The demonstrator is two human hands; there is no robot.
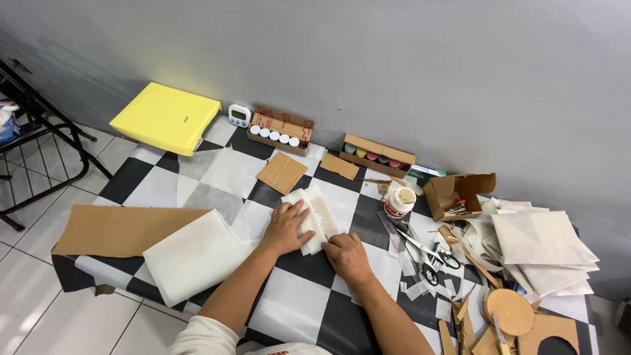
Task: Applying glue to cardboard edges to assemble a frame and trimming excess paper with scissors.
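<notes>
Both hands press a folded white sheet flat on the checkered table.

The left hand (287, 227) lies open, palm down, on the folded white sheet (314, 209); the right hand (347, 256), fingers curled, pins its near edge. The sheet is thin, layered and soft-edged, with a rough, frayed strip along one fold. It sits mid-table (296, 309), a cardboard square (282, 172) behind it and a glue jar (399, 202) and scissors (430, 251) to the right.

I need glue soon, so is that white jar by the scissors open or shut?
Open. The white jar stands upright with no lid on; its wide mouth shows pale contents. How full it is, cannot tell.
</notes>
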